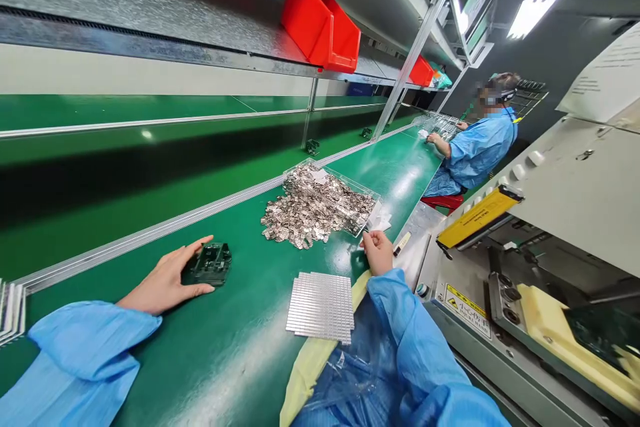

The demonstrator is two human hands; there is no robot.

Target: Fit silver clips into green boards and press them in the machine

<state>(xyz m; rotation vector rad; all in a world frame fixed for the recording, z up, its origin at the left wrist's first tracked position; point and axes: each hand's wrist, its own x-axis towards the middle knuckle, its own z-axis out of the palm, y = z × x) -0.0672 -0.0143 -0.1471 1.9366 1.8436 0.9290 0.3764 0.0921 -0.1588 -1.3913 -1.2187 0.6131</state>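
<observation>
My left hand (163,277) grips the edge of a dark circuit board (213,263) lying on the green bench mat (240,347). My right hand (377,252) is curled beside the near corner of a clear plastic tray (345,180), close to white paper slips (381,219). Whether those fingers pinch anything small, I cannot tell. A large heap of small silver metal pieces (313,207) fills the tray and reaches past its left side. Nearer me lies a flat, gridded sheet of small silver pieces (320,307).
A stack of boards (11,310) stands at the left edge. A machine with a yellow label (480,217) runs along the right. Red bins (320,23) sit on the overhead shelf. A co-worker in a blue smock (477,150) sits farther along the bench.
</observation>
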